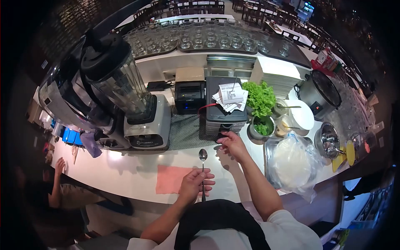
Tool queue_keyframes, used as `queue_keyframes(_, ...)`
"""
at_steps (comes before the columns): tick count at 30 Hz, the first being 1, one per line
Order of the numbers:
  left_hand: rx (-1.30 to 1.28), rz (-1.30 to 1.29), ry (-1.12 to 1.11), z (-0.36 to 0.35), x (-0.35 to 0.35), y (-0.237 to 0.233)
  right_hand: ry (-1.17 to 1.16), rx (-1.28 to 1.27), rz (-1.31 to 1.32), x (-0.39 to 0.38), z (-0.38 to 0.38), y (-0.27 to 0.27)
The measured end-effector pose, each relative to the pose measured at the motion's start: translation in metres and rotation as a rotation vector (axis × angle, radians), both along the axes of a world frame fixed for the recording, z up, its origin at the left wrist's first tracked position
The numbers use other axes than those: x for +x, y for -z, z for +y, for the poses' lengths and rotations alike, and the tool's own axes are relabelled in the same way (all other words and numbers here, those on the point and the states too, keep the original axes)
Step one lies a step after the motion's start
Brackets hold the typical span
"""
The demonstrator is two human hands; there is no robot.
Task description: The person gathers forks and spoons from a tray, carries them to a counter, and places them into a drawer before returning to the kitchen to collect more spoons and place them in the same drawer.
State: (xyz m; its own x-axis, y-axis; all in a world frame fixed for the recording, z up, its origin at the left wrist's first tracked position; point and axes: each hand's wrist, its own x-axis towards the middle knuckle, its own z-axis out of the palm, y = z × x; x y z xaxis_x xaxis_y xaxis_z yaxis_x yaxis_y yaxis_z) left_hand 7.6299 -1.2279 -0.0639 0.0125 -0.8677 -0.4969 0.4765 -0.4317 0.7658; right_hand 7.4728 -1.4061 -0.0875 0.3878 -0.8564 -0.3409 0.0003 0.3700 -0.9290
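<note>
My left hand (194, 183) grips the handle of a long metal spoon (203, 160), bowl pointing away from me, held over the white counter (125, 171). My right hand (231, 144) is further out, fingers pinched on a small dark object at the front of a dark drawer unit (225, 116). A pink cloth (171, 178) lies flat on the counter just left of my left hand.
Two blenders (125, 91) stand at left, a black receipt printer (189, 96) behind. Paper slips (230, 96) lie on the drawer unit. Green lettuce (260, 100), metal pots (328, 139), a bagged white mass in a tray (291, 162) and a cooker (321, 91) fill the right. Another person (62, 191) crouches at left.
</note>
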Motion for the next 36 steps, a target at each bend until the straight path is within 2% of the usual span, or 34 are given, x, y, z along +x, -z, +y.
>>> queue_keyframes(2, -0.009, 0.004, -0.006, 0.000, 0.001, 0.002, -0.014, -0.014, 0.035, -0.010, 0.000, 0.016)
queue_keyframes(4, -0.007, -0.004, -0.021, 0.000, 0.002, 0.004, 0.058, 0.106, 0.113, -0.019, 0.003, 0.029)
queue_keyframes(6, 0.000, -0.002, -0.021, 0.000, 0.002, 0.006, 0.092, 0.119, 0.100, -0.020, 0.004, 0.041)
queue_keyframes(9, 0.040, 0.025, -0.002, 0.001, -0.002, 0.003, 0.212, 0.161, -0.034, -0.014, 0.003, 0.046)
queue_keyframes(11, 0.046, 0.042, 0.022, -0.002, -0.001, 0.007, 0.238, 0.396, -0.309, -0.003, -0.010, 0.053)
queue_keyframes(13, 0.082, 0.084, -0.018, -0.004, -0.003, 0.006, 0.232, 0.431, -0.358, 0.003, -0.024, 0.078)
queue_keyframes(19, 0.098, 0.010, 0.089, -0.005, 0.002, 0.005, 0.228, 0.416, -0.352, 0.008, -0.024, 0.081)
queue_keyframes(22, 0.106, 0.067, 0.104, -0.011, 0.000, 0.001, 0.309, 0.394, -0.339, 0.007, -0.009, 0.083)
queue_keyframes(25, 0.070, 0.110, 0.093, -0.022, -0.008, 0.006, 0.207, 0.403, -0.317, -0.004, 0.013, 0.087)
queue_keyframes(28, 0.063, 0.137, 0.081, -0.034, -0.015, 0.008, 0.251, 0.385, -0.265, -0.010, 0.038, 0.071)
queue_keyframes(30, 0.050, 0.134, 0.091, -0.041, -0.018, 0.009, 0.274, 0.398, -0.277, -0.015, 0.046, 0.080)
queue_keyframes(34, 0.007, 0.174, 0.045, -0.053, -0.025, 0.014, 0.218, 0.371, -0.203, -0.024, 0.062, 0.055)
queue_keyframes(36, -0.024, 0.168, 0.018, -0.060, -0.028, 0.022, 0.041, 0.433, -0.217, -0.031, 0.066, 0.048)
